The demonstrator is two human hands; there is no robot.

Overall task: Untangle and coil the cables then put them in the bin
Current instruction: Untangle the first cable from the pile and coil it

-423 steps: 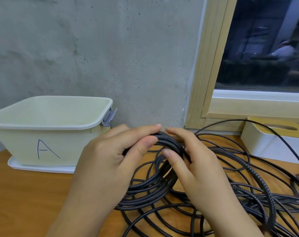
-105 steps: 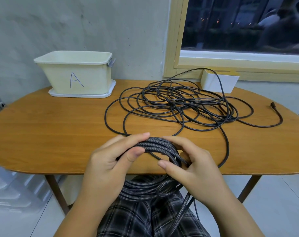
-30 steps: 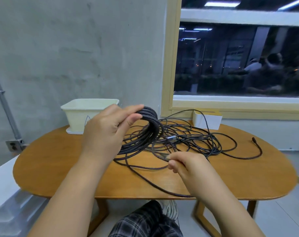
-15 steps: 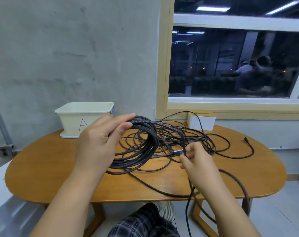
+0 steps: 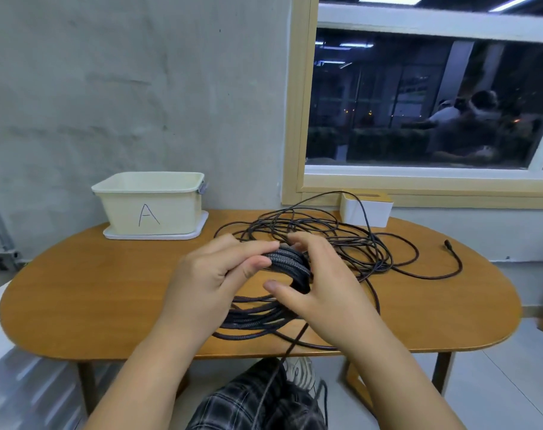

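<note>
Fingers (image 5: 258, 248) of both hands are clamping the braided coil (image 5: 287, 263); your right hand (image 5: 323, 287) has returned, adding another loop.

Bare forearms, no sleeves; dark plaid trousers (image 5: 258, 401), a pale sneaker (image 5: 299, 369).

Bare table (image 5: 87, 290) at frame left below bin (image 5: 152, 203); centre-right is obstructed by tangled cables (image 5: 341, 243) and white box (image 5: 365, 209).

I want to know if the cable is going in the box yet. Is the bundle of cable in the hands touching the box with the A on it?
Apart. In the head view the coiled cable is held over the table's middle, with bare tabletop between it and the bin.
</note>
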